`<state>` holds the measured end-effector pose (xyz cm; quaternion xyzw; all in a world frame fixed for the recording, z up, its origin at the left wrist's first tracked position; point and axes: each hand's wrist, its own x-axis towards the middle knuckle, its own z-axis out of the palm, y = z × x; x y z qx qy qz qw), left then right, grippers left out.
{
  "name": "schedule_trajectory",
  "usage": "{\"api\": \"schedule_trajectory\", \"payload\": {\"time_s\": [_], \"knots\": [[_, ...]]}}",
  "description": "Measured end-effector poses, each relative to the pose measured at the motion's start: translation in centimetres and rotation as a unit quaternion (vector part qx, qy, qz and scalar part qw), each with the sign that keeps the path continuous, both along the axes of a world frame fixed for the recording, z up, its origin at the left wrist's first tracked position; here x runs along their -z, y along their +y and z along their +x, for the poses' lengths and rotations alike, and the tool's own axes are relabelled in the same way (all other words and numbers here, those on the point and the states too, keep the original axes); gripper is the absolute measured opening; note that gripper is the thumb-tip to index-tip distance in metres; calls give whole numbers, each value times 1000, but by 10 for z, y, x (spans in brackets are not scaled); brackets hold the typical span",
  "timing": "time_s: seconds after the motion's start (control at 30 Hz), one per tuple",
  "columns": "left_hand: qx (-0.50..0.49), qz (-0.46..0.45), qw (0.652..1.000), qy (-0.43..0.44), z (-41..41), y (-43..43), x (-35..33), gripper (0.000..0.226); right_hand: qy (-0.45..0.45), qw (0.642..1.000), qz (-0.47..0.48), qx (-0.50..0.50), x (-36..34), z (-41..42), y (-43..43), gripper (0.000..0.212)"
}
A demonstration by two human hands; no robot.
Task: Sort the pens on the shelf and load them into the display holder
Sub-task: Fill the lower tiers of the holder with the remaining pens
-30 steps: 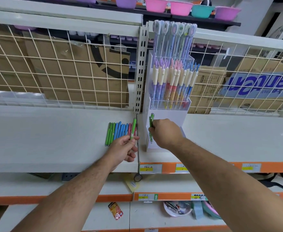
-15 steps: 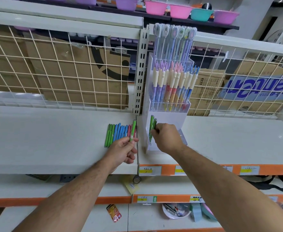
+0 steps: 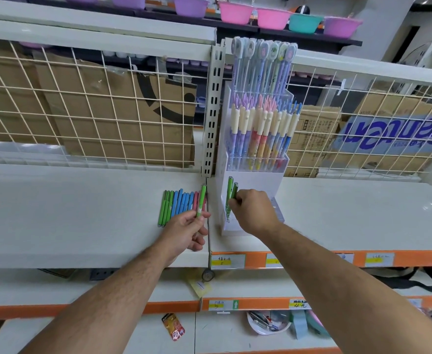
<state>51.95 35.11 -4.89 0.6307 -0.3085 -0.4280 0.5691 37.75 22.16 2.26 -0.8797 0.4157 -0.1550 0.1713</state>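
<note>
Pinching a green pen low on its barrel, your right hand holds it upright at the left end of the display holder, front tier, just beside a second green pen standing there. Your knuckles hide the tip, so I cannot tell whether it is seated.

Left of that grip, your left hand pinches another green pen above the shelf.

Judged step: loading greens into the front tier. The next move calls for seating and releasing the right pen, then passing the left one across.

Further left, a sorted row of pens lies flat. A slotted post stands behind, between both grips. The tier's clear front wall may obstruct, so enter from above.
</note>
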Motion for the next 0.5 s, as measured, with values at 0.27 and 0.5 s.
{"api": "schedule_trajectory", "payload": {"time_s": [0.27, 0.5], "knots": [[-2, 4, 1000, -3, 0, 0, 1, 25, 12, 1000, 10, -3, -4, 1, 0, 35], [-3, 3, 1000, -6, -1, 1, -2, 24, -27, 998, 41, 38, 6, -3, 3, 27]]}}
